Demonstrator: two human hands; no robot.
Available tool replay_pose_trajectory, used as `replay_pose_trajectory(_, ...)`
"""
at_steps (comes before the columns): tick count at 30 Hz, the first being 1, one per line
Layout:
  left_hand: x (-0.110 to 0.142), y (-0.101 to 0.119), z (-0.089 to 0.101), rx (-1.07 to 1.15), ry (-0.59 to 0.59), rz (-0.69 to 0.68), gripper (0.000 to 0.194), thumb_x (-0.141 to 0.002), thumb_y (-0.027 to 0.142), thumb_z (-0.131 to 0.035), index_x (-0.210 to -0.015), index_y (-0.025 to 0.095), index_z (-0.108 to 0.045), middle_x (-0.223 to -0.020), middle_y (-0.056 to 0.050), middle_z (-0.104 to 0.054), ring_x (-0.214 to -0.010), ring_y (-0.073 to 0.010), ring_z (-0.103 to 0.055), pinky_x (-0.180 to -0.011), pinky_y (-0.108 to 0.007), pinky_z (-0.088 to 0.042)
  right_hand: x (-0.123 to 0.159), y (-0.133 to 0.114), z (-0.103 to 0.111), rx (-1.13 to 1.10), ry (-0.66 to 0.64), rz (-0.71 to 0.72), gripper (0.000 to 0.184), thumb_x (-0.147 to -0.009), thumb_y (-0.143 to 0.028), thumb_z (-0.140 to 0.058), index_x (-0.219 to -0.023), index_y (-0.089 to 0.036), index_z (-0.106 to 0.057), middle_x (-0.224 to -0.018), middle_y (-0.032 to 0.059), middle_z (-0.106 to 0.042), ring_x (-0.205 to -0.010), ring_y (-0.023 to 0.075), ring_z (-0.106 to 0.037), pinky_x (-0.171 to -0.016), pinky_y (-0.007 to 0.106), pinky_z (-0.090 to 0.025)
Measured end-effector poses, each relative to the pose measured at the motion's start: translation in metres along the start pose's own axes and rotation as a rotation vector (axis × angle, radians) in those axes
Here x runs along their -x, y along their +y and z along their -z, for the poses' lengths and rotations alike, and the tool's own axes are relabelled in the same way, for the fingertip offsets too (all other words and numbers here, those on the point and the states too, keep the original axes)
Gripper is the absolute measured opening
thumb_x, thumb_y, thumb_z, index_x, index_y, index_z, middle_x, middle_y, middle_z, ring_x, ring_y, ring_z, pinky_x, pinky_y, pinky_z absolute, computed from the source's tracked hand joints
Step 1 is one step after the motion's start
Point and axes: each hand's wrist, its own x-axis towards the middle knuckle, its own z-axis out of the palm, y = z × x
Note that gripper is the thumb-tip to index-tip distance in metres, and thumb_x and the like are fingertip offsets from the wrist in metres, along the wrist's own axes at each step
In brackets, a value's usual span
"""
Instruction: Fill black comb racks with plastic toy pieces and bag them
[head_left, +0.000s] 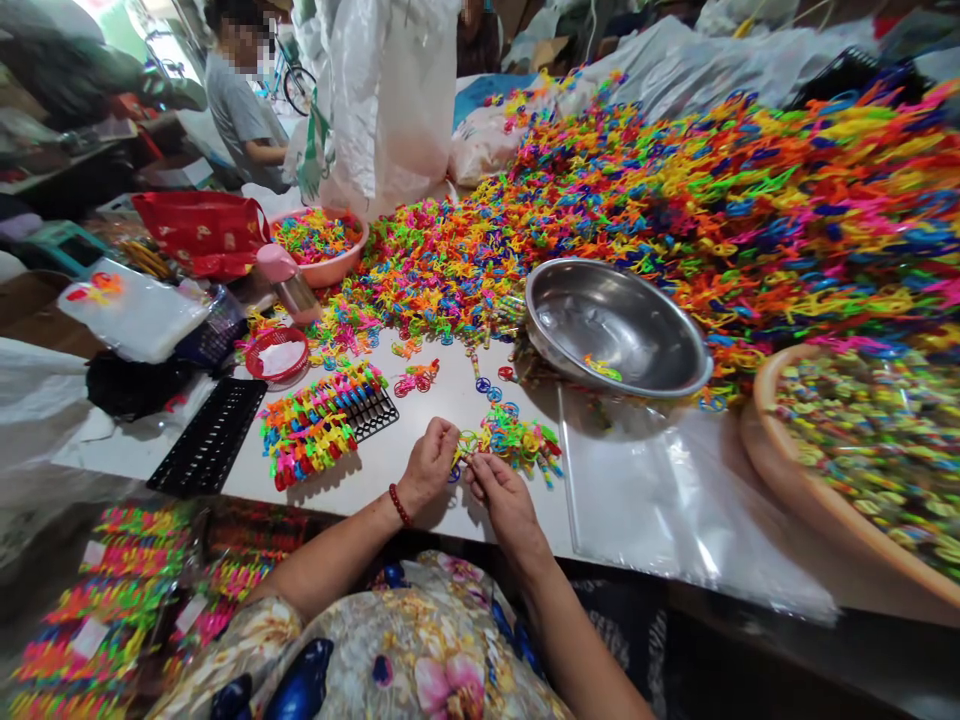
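My left hand [430, 462], with a red bead bracelet at the wrist, is closed near the table's front edge. Beside it my right hand [501, 492] pinches with thumb and fingertips. Between them is a small plastic wheeled toy [466, 442], yellow-green with a blue ring, partly covered by the fingers. Just behind my right hand lies a small heap of similar toys [514, 435]. To the left, rows of colourful toys [319, 420] stand in a black slotted rack [375, 415]. A pink wheeled toy [417, 379] lies on the white tabletop beyond my left hand.
A huge pile of plastic pieces [600, 190] covers the back and right. In front of it sits a steel bowl [622, 320]. An orange tub [772, 420] stands right, a second black rack [210, 435] left. Bagged toys [97, 610] lie below left; a person [251, 110] is behind.
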Motion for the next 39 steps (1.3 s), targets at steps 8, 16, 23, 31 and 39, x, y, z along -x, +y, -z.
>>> replay_pose_trajectory(8,0.003,0.002,0.006,-0.068,-0.008,0.012,0.025,-0.095,0.043,-0.044,-0.082,0.022,-0.049,-0.063,0.005,-0.047,-0.058,-0.0128,-0.043,-0.059,-0.026,-0.030,0.002,0.002,-0.001,0.088,-0.032,0.023,0.043,-0.077,-0.063,-0.066,-0.082,-0.020,-0.061,-0.063,-0.0026,-0.054,-0.044,0.0080,-0.037,-0.040,0.022,-0.034)
replay_pose_trajectory(16,0.005,0.007,0.017,-0.132,0.002,0.034,0.022,-0.094,0.036,-0.046,-0.077,0.022,-0.047,-0.062,0.005,-0.046,-0.058,-0.0133,-0.043,-0.060,-0.026,-0.029,0.005,0.000,-0.002,0.434,-0.076,0.295,0.025,-0.086,-0.045,-0.063,-0.084,-0.021,-0.072,-0.073,0.0018,-0.068,-0.068,0.0171,-0.061,-0.065,0.028,-0.050)
replay_pose_trajectory(23,0.020,-0.004,0.030,-0.103,0.060,0.081,0.020,-0.094,0.039,-0.047,-0.087,0.021,-0.052,-0.063,0.005,-0.048,-0.058,-0.0130,-0.044,-0.059,-0.026,-0.030,0.007,0.009,-0.010,0.618,-0.235,0.323,0.025,-0.092,-0.039,-0.053,-0.094,-0.023,-0.072,-0.084,0.0027,-0.073,-0.075,0.0194,-0.066,-0.070,0.030,-0.052)
replay_pose_trajectory(31,0.038,0.001,0.049,0.390,-0.056,0.263,0.049,-0.085,0.059,-0.060,-0.115,0.020,-0.057,-0.089,-0.002,-0.060,-0.079,-0.0145,-0.055,-0.074,-0.025,-0.044,-0.016,0.014,-0.007,1.015,-0.161,0.681,0.021,-0.091,-0.028,-0.052,-0.095,-0.023,-0.072,-0.088,0.0085,-0.071,-0.084,0.0252,-0.059,-0.085,0.042,-0.046)
replay_pose_trajectory(39,0.059,0.012,0.074,0.095,-0.005,0.155,0.040,-0.096,0.049,-0.045,-0.118,0.020,-0.060,-0.088,-0.006,-0.065,-0.079,-0.0180,-0.060,-0.076,-0.031,-0.049,-0.021,0.020,-0.027,0.917,-0.369,0.553,0.025,-0.095,-0.026,-0.046,-0.107,-0.024,-0.068,-0.095,0.0076,-0.067,-0.087,0.0211,-0.063,-0.078,0.033,-0.051)
